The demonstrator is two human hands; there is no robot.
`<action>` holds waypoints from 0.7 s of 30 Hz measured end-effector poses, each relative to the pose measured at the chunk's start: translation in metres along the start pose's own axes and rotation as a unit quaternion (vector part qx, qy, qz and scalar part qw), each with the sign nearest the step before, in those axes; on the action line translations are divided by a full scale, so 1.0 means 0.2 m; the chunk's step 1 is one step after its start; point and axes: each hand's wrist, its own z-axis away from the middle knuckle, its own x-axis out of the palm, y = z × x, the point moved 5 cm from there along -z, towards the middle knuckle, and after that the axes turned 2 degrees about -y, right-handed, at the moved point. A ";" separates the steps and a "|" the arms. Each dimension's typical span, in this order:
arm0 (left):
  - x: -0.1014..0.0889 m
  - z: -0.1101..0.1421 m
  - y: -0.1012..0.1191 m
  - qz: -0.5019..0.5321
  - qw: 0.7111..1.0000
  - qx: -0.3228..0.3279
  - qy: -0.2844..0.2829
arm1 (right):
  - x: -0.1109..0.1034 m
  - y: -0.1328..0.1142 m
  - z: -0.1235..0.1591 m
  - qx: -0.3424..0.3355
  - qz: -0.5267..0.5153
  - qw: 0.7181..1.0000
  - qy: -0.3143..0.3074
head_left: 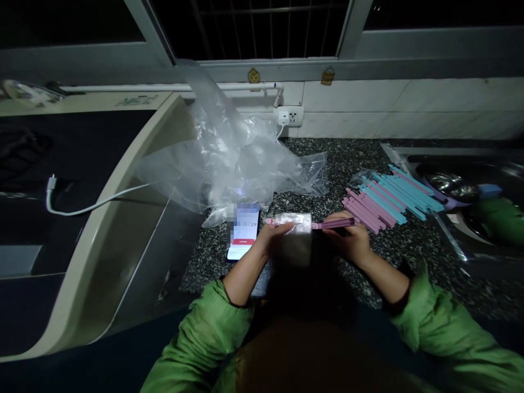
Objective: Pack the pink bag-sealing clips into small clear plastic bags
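Observation:
My left hand is closed round a small clear plastic bag with a pink sealing clip lying across its top. At the clip's right end, my right hand pinches the pink stick. Both hands hover just above the dark speckled countertop. To the right of them lies a pile of pink and blue clip sticks. Both sleeves are green.
A lit phone lies on the counter left of my hands. Crumpled clear plastic bags are heaped behind it. A white cable lies on the dark appliance at left. A steel sink is at right, a wall socket behind.

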 end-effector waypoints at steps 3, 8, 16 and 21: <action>0.00 -0.01 -0.01 -0.002 1.000 -0.007 0.001 | 0.01 -0.01 0.00 0.016 -0.002 1.000 -0.012; 0.00 -0.02 -0.02 -0.025 1.000 0.001 0.012 | 0.02 -0.01 0.00 0.033 -0.012 0.999 -0.032; 0.02 0.00 -0.03 -0.036 0.999 0.010 -0.009 | 0.04 0.00 0.01 0.017 0.010 1.000 -0.024; 0.01 -0.01 -0.04 -0.066 0.998 0.015 -0.005 | 0.06 0.00 0.02 0.001 0.022 0.999 -0.040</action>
